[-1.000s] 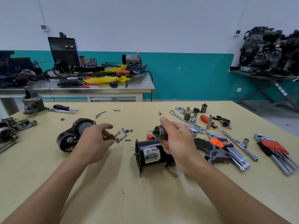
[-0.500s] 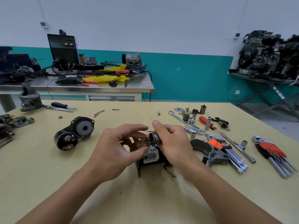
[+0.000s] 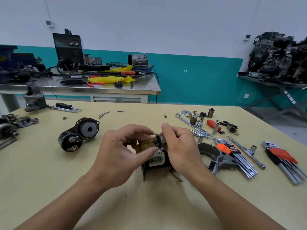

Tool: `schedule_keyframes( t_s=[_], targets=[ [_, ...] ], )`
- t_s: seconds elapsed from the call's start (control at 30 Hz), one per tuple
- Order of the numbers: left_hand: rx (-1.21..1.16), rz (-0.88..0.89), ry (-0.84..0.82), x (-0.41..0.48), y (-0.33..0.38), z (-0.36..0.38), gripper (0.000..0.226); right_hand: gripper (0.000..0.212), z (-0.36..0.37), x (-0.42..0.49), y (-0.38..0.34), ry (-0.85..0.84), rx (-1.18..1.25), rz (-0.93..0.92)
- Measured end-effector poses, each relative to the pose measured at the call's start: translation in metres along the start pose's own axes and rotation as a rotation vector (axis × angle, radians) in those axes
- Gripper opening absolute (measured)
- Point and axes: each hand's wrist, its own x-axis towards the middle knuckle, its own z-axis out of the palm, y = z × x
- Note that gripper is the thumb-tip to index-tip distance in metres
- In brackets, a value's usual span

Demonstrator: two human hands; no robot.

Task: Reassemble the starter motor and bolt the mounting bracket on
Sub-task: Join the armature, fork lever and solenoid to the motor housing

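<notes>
At the centre of the frame I see both hands raised just above the yellow worktop [image 3: 49, 180], meeting over one small assembly. The right hand [image 3: 181, 146] has its fingers [image 3: 166, 128] clenched around a small metal cylindrical part [image 3: 160, 140]. The left hand [image 3: 119, 153] pinches a brownish-yellow piece [image 3: 146, 145] between thumb and forefinger, pressed against the open end of that cylinder; motion blur keeps me from telling whether the two parts are already seated together. Directly below the hands, lying on its side on the worktop, is the black starter motor body [image 3: 156, 161] with its white label facing me, partly hidden by the right wrist. To the left of centre lies the black solenoid and end-cover unit [image 3: 78, 134], well apart from the hands. Just right of the motor body rests the grey mounting bracket [image 3: 217, 156], touching a set of hex keys in an orange holder [image 3: 232, 151]. A second hex key set [image 3: 282, 158] lies at the right edge, and a combination wrench [image 3: 191, 124] sits among sockets in the upper right
</notes>
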Motion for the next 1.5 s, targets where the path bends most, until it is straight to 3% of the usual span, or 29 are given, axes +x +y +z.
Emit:
schedule_keyframes(
  t_s=[0.23,0.4,0.53,0.63,0.7,0.77,0.87,1.0,1.07,1.23,1.37,1.5],
  targets=[
    [-0.343,-0.082,0.098,-0.001,-0.002,0.014,0.024,0.056,0.005,-0.008,-0.011,-0.174,0.426,0.485],
    [-0.269,-0.064,-0.051,-0.001,-0.006,0.011,0.041,0.063,0.010,-0.013,-0.020,-0.252,0.489,0.359],
    [-0.251,0.026,-0.011,0.006,-0.005,0.008,0.022,0.058,0.010,-0.012,-0.023,-0.284,0.366,0.270],
    [-0.308,-0.099,0.110,0.012,-0.004,0.005,0.014,0.044,0.009,-0.008,-0.023,-0.350,0.422,0.282],
    [-0.392,-0.241,0.165,0.014,-0.006,0.000,0.014,0.048,0.008,-0.006,-0.019,-0.379,0.454,0.253],
    [-0.489,-0.403,0.213,0.017,-0.009,-0.008,0.014,0.054,0.001,0.000,-0.013,-0.334,0.303,0.125],
    [-0.597,-0.610,0.303,0.023,-0.012,-0.017,0.009,0.052,-0.023,0.012,-0.011,-0.270,-0.211,-0.137],
    [-0.596,-0.735,0.346,0.026,-0.018,-0.022,0.024,0.086,-0.029,0.021,-0.008,-0.632,-0.871,-0.136],
    [-0.579,-0.764,0.346,0.026,-0.020,-0.021,0.025,0.084,-0.018,0.021,-0.003,-0.681,-1.077,-0.180],
    [-0.555,-0.777,0.317,0.026,-0.028,-0.021,0.024,0.062,-0.011,0.022,-0.004,-0.620,-1.117,-0.209],
    [-0.528,-0.771,0.248,0.025,-0.033,-0.020,0.012,0.093,-0.014,0.022,-0.001,-0.616,-0.949,-0.148],
    [-0.490,-0.693,0.160,0.022,-0.030,-0.012,0.061,0.087,-0.010,0.019,-0.002,-0.565,-0.560,-0.140]
  ],
)
